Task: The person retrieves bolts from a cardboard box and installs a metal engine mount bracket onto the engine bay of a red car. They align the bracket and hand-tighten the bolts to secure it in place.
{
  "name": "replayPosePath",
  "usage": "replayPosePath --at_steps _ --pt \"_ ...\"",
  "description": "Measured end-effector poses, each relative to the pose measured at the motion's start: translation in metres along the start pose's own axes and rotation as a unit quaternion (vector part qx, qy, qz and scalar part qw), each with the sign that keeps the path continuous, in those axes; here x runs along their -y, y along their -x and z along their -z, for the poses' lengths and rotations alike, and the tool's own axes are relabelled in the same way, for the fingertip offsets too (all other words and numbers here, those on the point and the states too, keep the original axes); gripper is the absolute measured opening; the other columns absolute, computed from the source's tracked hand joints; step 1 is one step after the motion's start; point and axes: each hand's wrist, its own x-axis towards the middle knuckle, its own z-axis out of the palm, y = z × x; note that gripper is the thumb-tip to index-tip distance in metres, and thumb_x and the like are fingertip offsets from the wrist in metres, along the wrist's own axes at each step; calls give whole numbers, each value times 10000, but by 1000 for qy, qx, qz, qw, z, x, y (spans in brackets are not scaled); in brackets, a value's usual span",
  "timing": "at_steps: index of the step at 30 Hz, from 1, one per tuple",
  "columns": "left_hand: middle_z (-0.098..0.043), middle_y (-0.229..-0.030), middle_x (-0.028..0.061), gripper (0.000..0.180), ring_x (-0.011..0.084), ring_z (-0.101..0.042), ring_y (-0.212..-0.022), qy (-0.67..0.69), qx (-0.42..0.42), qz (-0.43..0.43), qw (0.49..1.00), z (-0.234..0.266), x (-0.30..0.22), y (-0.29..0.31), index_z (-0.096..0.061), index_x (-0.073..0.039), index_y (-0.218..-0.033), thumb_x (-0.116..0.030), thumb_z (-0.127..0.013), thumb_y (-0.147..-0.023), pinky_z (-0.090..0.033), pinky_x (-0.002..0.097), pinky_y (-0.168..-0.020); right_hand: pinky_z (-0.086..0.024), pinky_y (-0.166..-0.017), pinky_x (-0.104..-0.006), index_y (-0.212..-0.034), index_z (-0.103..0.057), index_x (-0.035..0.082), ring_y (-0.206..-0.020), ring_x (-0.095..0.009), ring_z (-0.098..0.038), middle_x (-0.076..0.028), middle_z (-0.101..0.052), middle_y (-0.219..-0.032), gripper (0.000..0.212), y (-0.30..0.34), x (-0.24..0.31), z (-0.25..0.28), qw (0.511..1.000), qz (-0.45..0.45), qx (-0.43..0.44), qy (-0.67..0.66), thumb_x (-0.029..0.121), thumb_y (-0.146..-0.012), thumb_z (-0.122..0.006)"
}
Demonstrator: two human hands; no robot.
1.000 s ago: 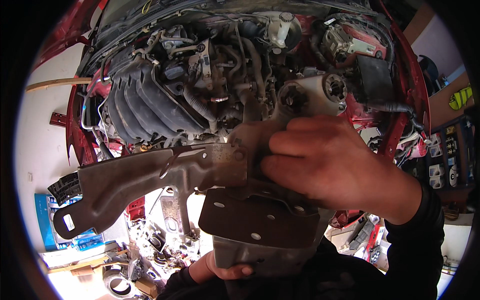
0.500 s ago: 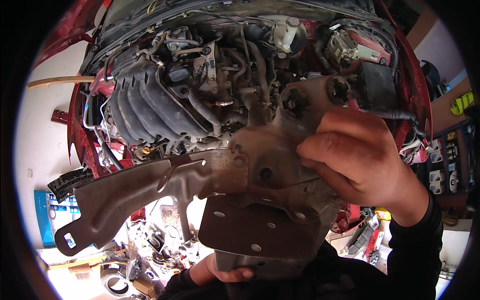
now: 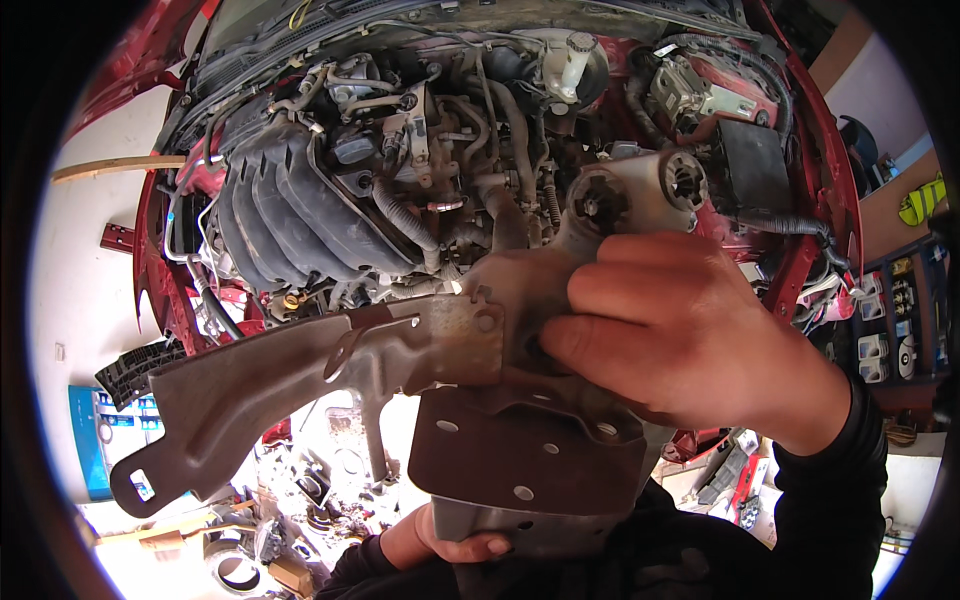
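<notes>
Well, a dull brown bracket (image 3: 445,345).

There are one left hand (image 3: 455,540), one right hand (image 3: 680,335), one metal bracket assembly (image 3: 260,385) having two round sockets (image 3: 600,203) at its far end and three holes (image 3: 523,493) in its flat near plate (image 3: 480,462), one white reservoir (image 3: 576,68) at the far side, one black box (image 3: 755,165) at the right, and one tyre (image 3: 230,547) at the near left.
</notes>
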Motion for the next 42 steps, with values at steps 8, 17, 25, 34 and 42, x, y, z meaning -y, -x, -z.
replayPosePath --at_steps 8,17,25,34,42 --pt "-618 -1545 222 862 357 -621 -1405 0 2 -1 1000 0 0 3 -406 45 -1652 -277 -819 -968 -522 499 -1149 -469 -580 -416 -895 -681 65 -700 -264 -595 -45 -524 -804 225 -9 5 -7 999 -30 40 3 168 -712 -764" --pt "-622 -1541 226 854 358 -626 -1399 4 10 -4 1000 0 2 2 -408 49 -1650 -267 -817 -971 -526 498 -1144 -472 -584 -434 -929 -709 73 -699 -276 -596 -48 -535 -790 262 -9 2 -10 999 -21 32 -39 157 -694 -789" --pt "-626 -1537 229 847 359 -630 -1394 12 20 -5 1000 -3 5 -5 -409 52 -1648 -259 -814 -973 -529 497 -1140 -474 -596 -444 -925 -699 77 -712 -292 -602 -56 -539 -789 265 -9 2 -15 998 -34 38 -39 143 -685 -792" --pt "-631 -1533 233 839 360 -635 -1389 17 22 -5 1000 0 6 -4 -411 56 -1646 -249 -812 -975 -532 495 -1135 -475 -600 -445 -960 -726 88 -731 -294 -615 -49 -563 -814 313 -9 -2 -21 997 -33 30 -60 146 -663 -806" --pt "-635 -1529 237 832 361 -639 -1384 17 17 -1 1000 4 4 2 -413 60 -1645 -240 -809 -977 -536 494 -1130 -478 -618 -447 -995 -725 94 -762 -292 -624 -44 -570 -819 341 -6 -5 -24 998 -35 41 -36 163 -669 -798"
